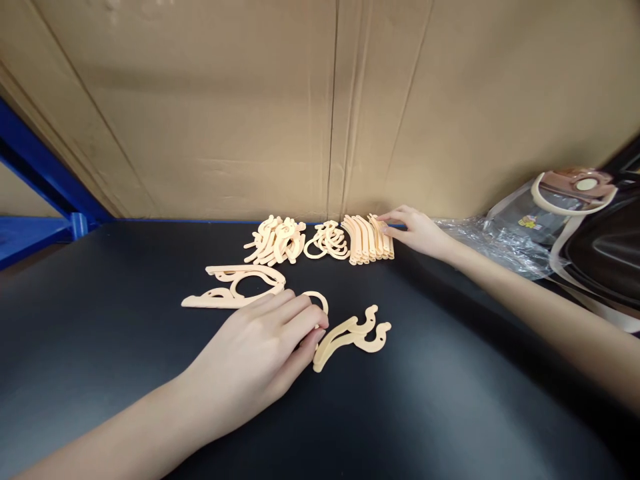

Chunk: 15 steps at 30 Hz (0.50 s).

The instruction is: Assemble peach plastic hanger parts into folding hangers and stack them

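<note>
My left hand (273, 337) is closed in a pinch over the table, and a cream curved hanger hook (323, 301) sticks out past its fingers. Just right of those fingertips lie slim curved hanger pieces (336, 340) with hooked ends. Behind the left hand rests a folding hanger (235, 300) with its arms folded. At the back, my right hand (413, 230) has its thumb and fingers on the right end of a row of hanger arms (363, 240); the fingertips are partly hidden among the pieces.
Left of the row are a pile of loose hooks (327, 241) and a heap of curved small pieces (279, 240). Cardboard (225, 120) stands behind the black table (125, 320). To the right are clear plastic wrap (500, 250), a bottle (530, 210) and a dark bag (610, 247).
</note>
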Each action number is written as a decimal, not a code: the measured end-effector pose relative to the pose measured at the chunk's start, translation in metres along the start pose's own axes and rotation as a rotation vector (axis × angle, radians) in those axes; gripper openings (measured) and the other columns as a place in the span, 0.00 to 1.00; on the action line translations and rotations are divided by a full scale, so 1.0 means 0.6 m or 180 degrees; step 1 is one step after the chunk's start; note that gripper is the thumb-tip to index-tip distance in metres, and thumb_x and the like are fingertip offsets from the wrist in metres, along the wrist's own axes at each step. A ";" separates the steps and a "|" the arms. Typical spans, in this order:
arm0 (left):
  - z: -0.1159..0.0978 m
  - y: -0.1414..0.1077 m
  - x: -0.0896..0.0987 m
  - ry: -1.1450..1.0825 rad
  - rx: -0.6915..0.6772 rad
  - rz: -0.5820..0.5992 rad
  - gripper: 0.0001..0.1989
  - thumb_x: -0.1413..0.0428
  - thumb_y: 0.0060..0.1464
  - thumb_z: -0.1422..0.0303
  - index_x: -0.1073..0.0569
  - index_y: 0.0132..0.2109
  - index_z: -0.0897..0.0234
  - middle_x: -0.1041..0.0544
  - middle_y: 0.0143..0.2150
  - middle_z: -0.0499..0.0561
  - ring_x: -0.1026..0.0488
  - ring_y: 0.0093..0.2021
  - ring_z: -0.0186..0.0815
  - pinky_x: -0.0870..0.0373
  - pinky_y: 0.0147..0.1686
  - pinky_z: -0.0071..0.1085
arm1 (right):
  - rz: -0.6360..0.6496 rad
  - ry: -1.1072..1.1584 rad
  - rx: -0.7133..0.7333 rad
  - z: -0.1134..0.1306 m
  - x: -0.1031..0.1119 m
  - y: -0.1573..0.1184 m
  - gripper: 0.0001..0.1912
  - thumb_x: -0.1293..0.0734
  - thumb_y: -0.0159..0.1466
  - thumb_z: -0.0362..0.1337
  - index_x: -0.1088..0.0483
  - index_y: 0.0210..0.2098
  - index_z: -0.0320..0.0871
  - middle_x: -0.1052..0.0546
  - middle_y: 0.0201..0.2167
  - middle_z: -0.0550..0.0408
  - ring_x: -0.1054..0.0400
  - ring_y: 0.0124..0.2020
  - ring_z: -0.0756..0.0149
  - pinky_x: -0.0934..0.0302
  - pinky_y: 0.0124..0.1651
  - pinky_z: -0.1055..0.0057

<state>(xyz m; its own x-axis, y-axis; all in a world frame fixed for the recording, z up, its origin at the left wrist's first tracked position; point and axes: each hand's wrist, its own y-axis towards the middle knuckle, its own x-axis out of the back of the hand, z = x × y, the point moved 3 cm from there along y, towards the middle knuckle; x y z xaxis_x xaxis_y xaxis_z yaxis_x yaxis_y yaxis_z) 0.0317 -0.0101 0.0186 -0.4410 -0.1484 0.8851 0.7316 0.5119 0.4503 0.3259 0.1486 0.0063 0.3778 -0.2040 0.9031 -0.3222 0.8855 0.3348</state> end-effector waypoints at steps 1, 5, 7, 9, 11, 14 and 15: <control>0.001 0.000 0.000 -0.0011 0.0003 -0.0007 0.06 0.52 0.65 0.75 0.32 0.40 0.64 0.29 0.33 0.46 0.36 0.31 0.33 0.42 0.33 0.32 | 0.0008 -0.0049 0.0026 0.003 0.000 0.000 0.18 0.37 0.67 0.42 0.25 0.52 0.43 0.25 0.50 0.44 0.30 0.51 0.54 0.37 0.57 0.55; 0.003 -0.002 0.000 -0.0028 0.0018 0.0011 0.07 0.52 0.66 0.75 0.32 0.39 0.63 0.30 0.33 0.46 0.37 0.31 0.33 0.42 0.33 0.32 | 0.0056 -0.0218 0.0092 0.012 -0.004 0.001 0.18 0.38 0.67 0.42 0.23 0.49 0.42 0.25 0.51 0.44 0.32 0.53 0.51 0.40 0.59 0.52; 0.004 -0.002 0.000 -0.0027 0.0019 0.0026 0.07 0.52 0.66 0.74 0.32 0.39 0.63 0.29 0.32 0.46 0.37 0.31 0.33 0.42 0.33 0.32 | 0.0073 -0.0274 0.0105 0.015 -0.007 -0.001 0.18 0.38 0.67 0.42 0.24 0.50 0.42 0.26 0.53 0.44 0.33 0.55 0.50 0.40 0.60 0.52; 0.004 -0.002 0.000 -0.0038 0.0019 0.0033 0.07 0.52 0.66 0.74 0.31 0.39 0.63 0.29 0.32 0.46 0.37 0.31 0.33 0.42 0.33 0.32 | 0.0090 -0.0321 0.0099 0.017 -0.009 -0.003 0.19 0.39 0.67 0.42 0.24 0.51 0.42 0.27 0.54 0.43 0.34 0.57 0.49 0.41 0.60 0.51; 0.003 -0.002 0.000 -0.0063 0.0015 0.0037 0.07 0.53 0.66 0.74 0.31 0.39 0.63 0.29 0.32 0.46 0.37 0.31 0.34 0.42 0.32 0.32 | 0.0110 -0.0356 0.0082 0.017 -0.010 -0.006 0.19 0.39 0.67 0.42 0.24 0.51 0.43 0.28 0.56 0.43 0.35 0.58 0.49 0.41 0.60 0.51; 0.003 -0.003 -0.002 -0.0088 0.0064 0.0086 0.08 0.53 0.66 0.75 0.31 0.39 0.63 0.28 0.33 0.46 0.36 0.31 0.34 0.43 0.32 0.32 | 0.0112 -0.0391 0.0023 0.015 -0.008 -0.008 0.21 0.38 0.67 0.44 0.27 0.55 0.43 0.28 0.56 0.43 0.35 0.58 0.49 0.41 0.60 0.52; 0.003 -0.004 -0.003 -0.0096 0.0066 0.0082 0.08 0.53 0.66 0.74 0.31 0.39 0.63 0.28 0.33 0.46 0.36 0.31 0.34 0.43 0.32 0.32 | 0.0105 -0.0402 -0.0016 0.014 -0.007 -0.008 0.22 0.38 0.67 0.45 0.29 0.56 0.42 0.28 0.56 0.43 0.35 0.57 0.50 0.41 0.60 0.53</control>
<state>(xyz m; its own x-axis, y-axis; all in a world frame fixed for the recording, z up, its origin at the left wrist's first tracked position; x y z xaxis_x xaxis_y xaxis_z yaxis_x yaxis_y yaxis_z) 0.0298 -0.0093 0.0159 -0.4379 -0.1094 0.8924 0.7322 0.5326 0.4245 0.3183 0.1416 0.0029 0.2547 -0.2254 0.9404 -0.3283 0.8946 0.3033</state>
